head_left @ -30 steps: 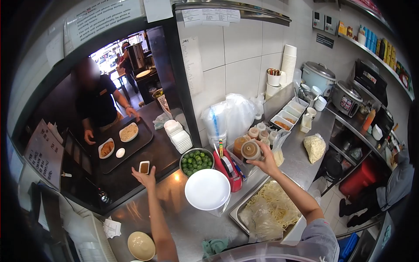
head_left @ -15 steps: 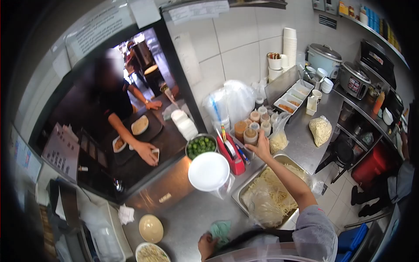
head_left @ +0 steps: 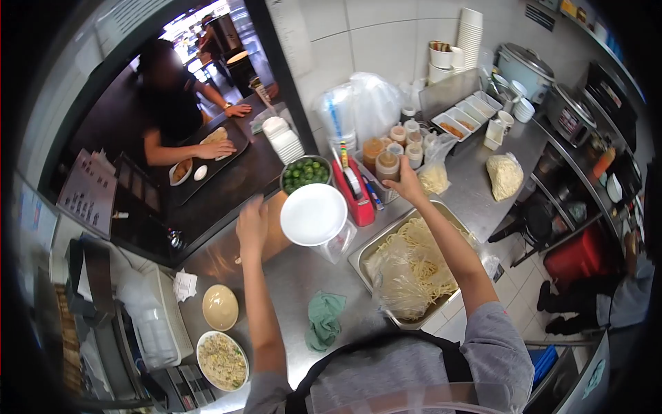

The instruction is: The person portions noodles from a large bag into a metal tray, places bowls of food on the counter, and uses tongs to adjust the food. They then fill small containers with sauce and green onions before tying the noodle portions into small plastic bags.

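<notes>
My right hand (head_left: 407, 183) is closed around a squeeze bottle (head_left: 387, 165) with brownish contents, at the front of a group of sauce bottles. My left hand (head_left: 252, 226) is raised over the steel counter near the serving window, left of a stack of white plates (head_left: 314, 215); motion blurs its fingers. A crumpled green cloth (head_left: 324, 321) lies on the counter between my arms. Under my right forearm stands a metal tray (head_left: 360, 257) of noodles, partly covered by a clear plastic bag.
A bowl of green citrus fruits (head_left: 306, 174) and a red tape dispenser (head_left: 355, 193) stand behind the plates. A bowl of fried rice (head_left: 223, 361) and a beige bowl (head_left: 221, 308) sit at left. Beyond the window, a person's hand (head_left: 218, 149) is at a tray with food.
My left hand has let go of the green cloth and moved up and left toward the window. My right hand stays on the bottle. The other person's hand has moved back to their tray.
</notes>
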Tool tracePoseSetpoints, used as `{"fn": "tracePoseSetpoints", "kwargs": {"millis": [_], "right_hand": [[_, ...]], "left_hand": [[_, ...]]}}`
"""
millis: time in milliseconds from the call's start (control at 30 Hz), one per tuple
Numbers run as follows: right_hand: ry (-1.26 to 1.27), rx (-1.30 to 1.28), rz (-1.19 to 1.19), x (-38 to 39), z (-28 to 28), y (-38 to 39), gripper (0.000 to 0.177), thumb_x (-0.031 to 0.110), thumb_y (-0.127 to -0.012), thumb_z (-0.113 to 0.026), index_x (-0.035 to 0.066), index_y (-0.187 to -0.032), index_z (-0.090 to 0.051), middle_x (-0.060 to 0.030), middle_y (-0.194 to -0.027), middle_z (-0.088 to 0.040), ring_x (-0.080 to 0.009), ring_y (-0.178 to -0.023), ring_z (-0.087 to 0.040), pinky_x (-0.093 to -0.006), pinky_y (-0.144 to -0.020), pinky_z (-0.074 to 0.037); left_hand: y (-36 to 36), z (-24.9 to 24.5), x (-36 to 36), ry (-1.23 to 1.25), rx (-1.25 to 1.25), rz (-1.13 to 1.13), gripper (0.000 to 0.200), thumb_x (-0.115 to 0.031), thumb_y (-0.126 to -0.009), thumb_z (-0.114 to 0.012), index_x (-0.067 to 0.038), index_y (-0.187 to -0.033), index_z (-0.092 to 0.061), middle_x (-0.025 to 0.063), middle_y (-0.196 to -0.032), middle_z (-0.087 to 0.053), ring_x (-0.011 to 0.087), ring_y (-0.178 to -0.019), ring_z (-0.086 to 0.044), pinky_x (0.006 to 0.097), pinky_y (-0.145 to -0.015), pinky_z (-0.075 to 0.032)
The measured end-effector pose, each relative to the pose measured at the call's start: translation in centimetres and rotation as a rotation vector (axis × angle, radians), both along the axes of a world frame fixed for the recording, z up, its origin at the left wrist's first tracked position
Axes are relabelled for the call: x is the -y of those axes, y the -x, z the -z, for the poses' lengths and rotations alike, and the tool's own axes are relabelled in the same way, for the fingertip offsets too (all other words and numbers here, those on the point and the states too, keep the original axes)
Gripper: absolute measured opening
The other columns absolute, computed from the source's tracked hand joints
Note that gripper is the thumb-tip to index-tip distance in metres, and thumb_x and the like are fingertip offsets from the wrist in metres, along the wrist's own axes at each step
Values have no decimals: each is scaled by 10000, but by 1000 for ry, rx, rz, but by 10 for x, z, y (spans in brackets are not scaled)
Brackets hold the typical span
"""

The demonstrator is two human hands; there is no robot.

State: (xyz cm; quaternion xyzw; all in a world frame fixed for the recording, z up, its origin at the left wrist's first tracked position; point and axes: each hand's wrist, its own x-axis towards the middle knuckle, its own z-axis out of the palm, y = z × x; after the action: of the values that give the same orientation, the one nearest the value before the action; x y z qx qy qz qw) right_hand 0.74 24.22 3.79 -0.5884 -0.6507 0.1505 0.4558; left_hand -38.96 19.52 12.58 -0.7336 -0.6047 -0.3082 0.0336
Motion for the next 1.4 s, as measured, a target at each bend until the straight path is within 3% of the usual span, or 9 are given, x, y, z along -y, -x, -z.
{"fn": "tracePoseSetpoints", "kwargs": {"millis": [200, 400, 633, 767, 900, 1000, 1100, 1267, 1400], "right_hand": [[-65, 81, 22, -3, 10, -6, 757, 158, -614, -801, 10, -1175, -315, -253, -1044, -552, -436, -1013, -517, -454, -848, -428], [-17, 73, -85, 3, 5, -11, 758, 173, -693, -741, -3, -1266, -277, -247, -1182, -442, -399, -1122, -444, -425, -958, -360], [-131, 156, -47, 11, -54, -31, 478, 136, -775, -628, -10, -1194, -450, -206, -1117, -478, -359, -1067, -474, -391, -887, -411], [-195, 306, 90, -39, -72, -64, 362, 142, -741, -663, 51, -1082, -581, -166, -1174, -480, -352, -1122, -442, -431, -931, -366], [96, 678, -161, -78, -76, -72, 427, 214, -590, -769, 217, -997, -643, -120, -1304, -396, -340, -1312, -204, -609, -1021, -140], [256, 902, -217, -86, -81, -56, 542, 260, -525, -805, 239, -1042, -644, -113, -1355, -337, -338, -1347, -118, -638, -1029, -87], [275, 972, -265, -92, -83, -53, 659, 335, -476, -818, 261, -1106, -640, -120, -1374, -305, -346, -1346, -105, -633, -1040, -50], [228, 865, -291, -95, -83, -68, 572, 393, -458, -810, 182, -972, -674, -111, -1336, -359, -331, -1343, -137, -636, -1029, -73], [58, 512, -306, -90, -148, -87, 580, 384, -552, -805, 104, -1026, -622, -106, -1213, -503, -259, -1229, -391, -507, -1010, -257]], "left_hand": [[-40, 33, -191, 51, -310, 145, 305, -48, -802, -504, -50, -1099, -572, 134, -1053, -603, 320, -997, -553, 428, -817, -463], [-43, 52, -289, 77, -531, -163, 636, -48, -815, -467, -89, -1401, -222, 118, -1394, -358, 332, -1262, -321, 497, -953, -355], [-40, 52, -313, 49, -570, -223, 167, -127, -820, -502, -72, -890, -643, 54, -1025, -598, 265, -1020, -486, 448, -808, -404], [-41, 35, -309, -66, -721, -251, 159, -183, -821, -533, -94, -873, -654, 33, -931, -634, 237, -981, -506, 405, -727, -405], [-42, 11, -285, -131, -468, -203, 172, -250, -796, -614, -87, -841, -645, 85, -893, -631, 244, -935, -527, 399, -714, -418], [-5, 24, -298, 198, 266, -22, 211, -262, -854, -551, -93, -965, -615, 70, -939, -625, 254, -777, -577, 418, -642, -447], [-25, -26, -185, 869, 1419, 372, 381, -307, -927, -408, -23, -1174, -468, 134, -1094, -585, 330, -963, -605, 473, -738, -517], [-14, -28, -67, 887, 1654, 554, 459, -331, -952, -399, 18, -1249, -412, 242, -1182, -521, 319, -1058, -564, 382, -779, -539], [8, -21, -10, 815, 1480, 495, 314, -246, -938, -457, -63, -1192, -426, 204, -1152, -532, 283, -1001, -582, 361, -815, -519]]}}
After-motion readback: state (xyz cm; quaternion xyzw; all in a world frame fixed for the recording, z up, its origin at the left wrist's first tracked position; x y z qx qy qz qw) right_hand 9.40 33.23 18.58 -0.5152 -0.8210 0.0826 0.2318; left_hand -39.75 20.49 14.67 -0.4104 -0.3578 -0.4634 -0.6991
